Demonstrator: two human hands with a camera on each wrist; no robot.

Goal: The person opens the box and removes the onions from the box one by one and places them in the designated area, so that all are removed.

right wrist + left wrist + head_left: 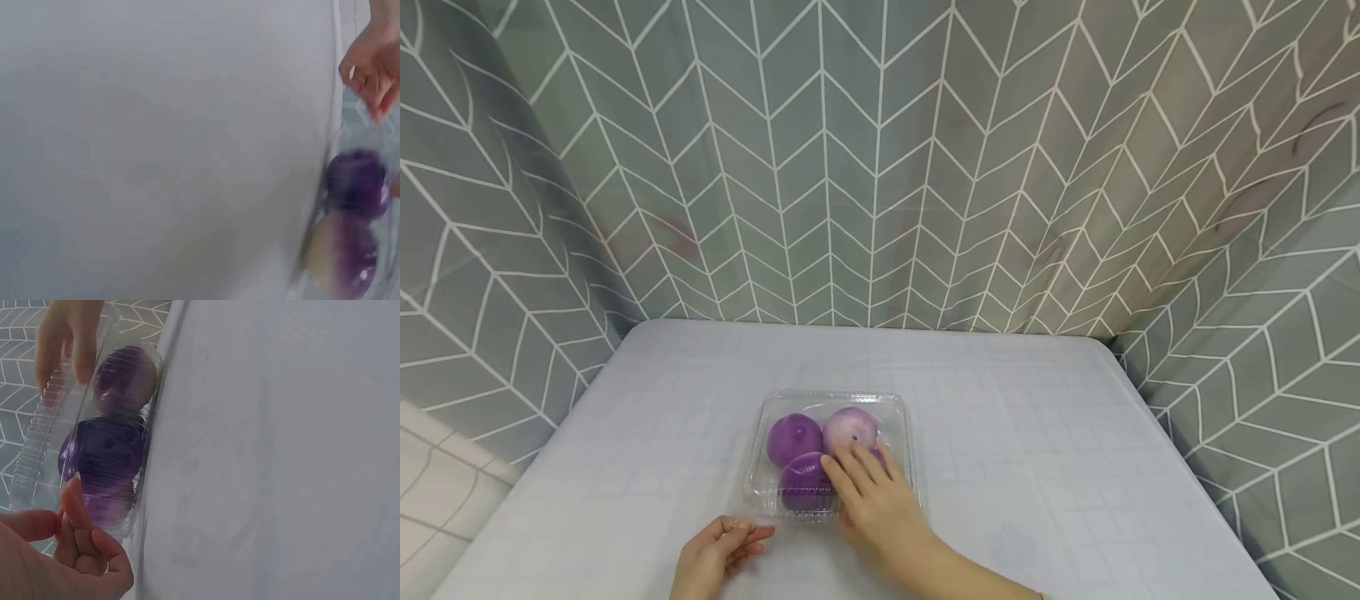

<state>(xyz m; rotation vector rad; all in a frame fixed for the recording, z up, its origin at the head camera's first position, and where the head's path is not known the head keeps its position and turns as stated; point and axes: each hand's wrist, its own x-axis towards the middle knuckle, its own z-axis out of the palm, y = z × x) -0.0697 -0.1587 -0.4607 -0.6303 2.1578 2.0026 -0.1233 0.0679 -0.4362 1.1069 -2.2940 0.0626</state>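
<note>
A clear plastic clamshell box (760, 467) sits on the white-covered table and contains several round, purple, onion-like items. One is deep purple with a small nub (797, 432), another has a pale pinkish top (853, 423), and a dark purple one (807, 487) lies nearest the front. My right hand (883, 508) lies across the box's front right part with fingers extended, covering part of another purple item. By the front left corner is my left hand (718, 550), fingers loosely bent, thumb near the index finger, nothing visible in it. Whether its fingertips touch the box (75, 444) is unclear.
The table (1030, 417) has a white cloth and rounded far corners. Grey curtains (880, 167) with a white herringbone pattern hang behind it and on both sides. Pale tiles (437, 483) show at the lower left.
</note>
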